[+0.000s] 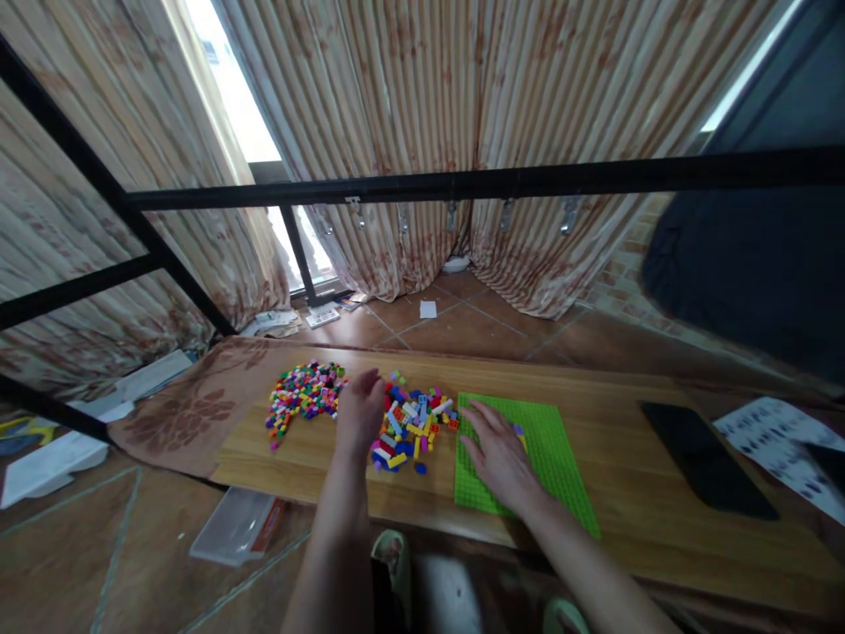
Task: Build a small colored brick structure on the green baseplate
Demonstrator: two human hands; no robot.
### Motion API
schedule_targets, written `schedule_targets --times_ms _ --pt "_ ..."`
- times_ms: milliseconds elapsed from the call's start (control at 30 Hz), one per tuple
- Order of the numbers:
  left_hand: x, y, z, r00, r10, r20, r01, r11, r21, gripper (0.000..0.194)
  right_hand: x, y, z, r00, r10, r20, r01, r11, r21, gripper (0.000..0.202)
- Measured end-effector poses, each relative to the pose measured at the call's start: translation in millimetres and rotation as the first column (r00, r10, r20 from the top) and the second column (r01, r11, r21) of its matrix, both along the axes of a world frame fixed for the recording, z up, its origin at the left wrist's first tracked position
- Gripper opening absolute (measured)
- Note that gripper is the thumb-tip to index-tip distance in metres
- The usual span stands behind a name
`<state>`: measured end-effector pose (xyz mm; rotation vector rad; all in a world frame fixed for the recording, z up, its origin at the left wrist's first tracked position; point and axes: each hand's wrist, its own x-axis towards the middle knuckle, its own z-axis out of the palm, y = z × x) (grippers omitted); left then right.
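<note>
Between two heaps of loose bricks is my left hand [361, 407], held above the wooden table; its fingers are curled together, and whatever they hold, if anything, is too small to make out. Small colourful bricks [307, 394] lie in a heap to its left. Larger mixed bricks [413, 423] spread out on its right. My right hand [496, 451] rests over the left part of a green baseplate [561, 449], fingers spread. A few purple and yellow bricks [520, 433] show on the plate just beyond that hand, partly hidden by it.
A black flat object [706, 458] lies on the wooden table [620, 405] at the right, beside a printed sheet [779, 445]. A clear plastic box [234, 526] is on the floor at the lower left. A black metal bar [422, 187] crosses before the curtains.
</note>
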<state>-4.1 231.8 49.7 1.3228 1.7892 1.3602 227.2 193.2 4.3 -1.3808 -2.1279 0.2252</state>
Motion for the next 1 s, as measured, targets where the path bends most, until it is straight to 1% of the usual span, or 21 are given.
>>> schedule_targets --times_ms 33,67,100,133,167,233,267,333,433,567,733,867,1000 --pt "-10.4 -2.0 1.3 0.999 0.045 0.003 -0.045 0.999 -0.024 0.037 -6.9 3.6 -0.9 1.000 0.006 0.000 -0.006 1.000 -0.011 0.041" --pt "-20.5 -4.9 2.6 0.995 0.093 -0.025 -0.094 0.994 -0.056 0.039 -13.4 7.7 -2.1 1.000 0.010 0.001 -0.010 1.000 -0.022 0.043" --pt "-29.8 -8.3 3.6 0.989 0.121 -0.080 -0.129 0.986 -0.108 0.040 -19.4 12.1 -3.6 1.000 0.014 0.001 -0.014 0.999 -0.032 0.044" --pt "-38.2 -12.2 4.4 0.979 0.121 -0.164 -0.150 0.972 -0.179 0.040 -24.9 16.6 -5.3 1.000 0.016 0.002 -0.016 0.999 -0.043 0.047" --pt "-45.5 -16.1 4.7 0.960 0.107 -0.259 -0.174 0.952 -0.251 0.040 -30.1 20.9 -7.4 1.000 0.014 0.003 -0.013 0.998 -0.054 0.050" --pt "-56.7 -23.3 4.1 0.906 0.040 -0.421 -0.212 0.904 -0.372 0.038 -39.5 27.8 -12.5 1.000 -0.003 0.007 0.003 0.996 -0.084 0.057" --pt "-60.6 -26.2 3.2 0.880 -0.005 -0.475 -0.218 0.885 -0.412 0.036 -43.8 30.1 -15.2 1.000 -0.013 0.012 0.014 0.994 -0.104 0.061" --pt "-65.2 -30.0 0.3 0.843 -0.100 -0.528 -0.195 0.859 -0.474 0.030 -51.2 32.4 -19.8 0.999 -0.023 0.029 0.027 0.989 -0.145 0.066" --pt "-63.8 -31.2 -4.3 0.819 -0.195 -0.540 -0.154 0.832 -0.533 0.027 -57.9 32.0 -22.9 0.999 -0.008 0.040 0.015 0.984 -0.180 0.066" --pt "-48.6 -27.8 -6.8 0.818 -0.236 -0.524 -0.110 0.831 -0.546 0.027 -60.4 28.9 -20.0 1.000 -0.002 0.003 0.002 0.984 -0.176 0.055" --pt "-31.1 -23.4 -6.0 0.811 -0.252 -0.528 -0.088 0.840 -0.536 0.034 -64.0 24.9 -14.0 0.996 -0.022 -0.085 0.008 0.987 -0.159 0.038" --pt "-29.4 -22.2 -5.4 0.801 -0.269 -0.534 -0.082 0.835 -0.544 0.036 -67.2 24.3 -14.6 0.986 -0.016 -0.164 -0.008 0.990 -0.142 0.029" --pt "-30.5 -22.4 -6.0 0.793 -0.264 -0.550 -0.090 0.841 -0.534 0.038 -68.5 25.7 -19.0 0.972 -0.005 -0.237 -0.029 0.990 -0.138 0.028"
